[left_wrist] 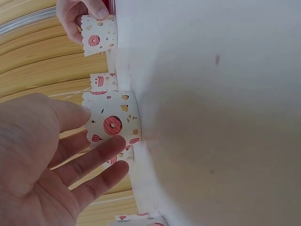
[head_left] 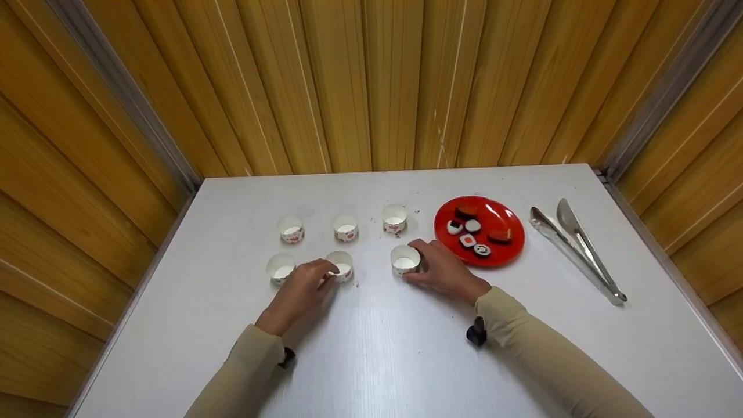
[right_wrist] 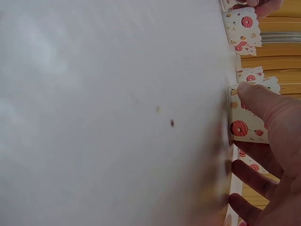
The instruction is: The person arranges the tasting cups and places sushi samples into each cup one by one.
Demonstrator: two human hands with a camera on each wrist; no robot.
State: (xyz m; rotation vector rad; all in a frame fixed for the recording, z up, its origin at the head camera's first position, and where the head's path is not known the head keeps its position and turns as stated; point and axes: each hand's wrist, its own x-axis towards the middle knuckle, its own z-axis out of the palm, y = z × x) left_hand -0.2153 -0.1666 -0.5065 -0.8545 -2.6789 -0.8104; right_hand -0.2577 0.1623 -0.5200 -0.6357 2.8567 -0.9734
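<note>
Several white paper baking cups printed with pink doughnuts stand upright in two rows. My left hand [head_left: 302, 290] pinches the rim of the front middle baking cup [head_left: 343, 262] between thumb and forefinger; the other fingers [left_wrist: 101, 157] are spread beside it. The right hand [head_left: 444, 271] holds the front right baking cup [head_left: 405, 266], its thumb on the near side and forefinger on the far side. That cup [right_wrist: 249, 125] stands on the table in the right wrist view. Left of my left hand is the front left baking cup [head_left: 281, 268], partly hidden by the hand.
Behind are the back left cup [head_left: 291, 233], back middle cup [head_left: 346, 233] and back right cup [head_left: 395, 222]. A red plate [head_left: 505, 255] with several sushi pieces [head_left: 468, 240] lies to the right. Metal tongs [head_left: 580, 255] rest farther right on the white table [head_left: 371, 360].
</note>
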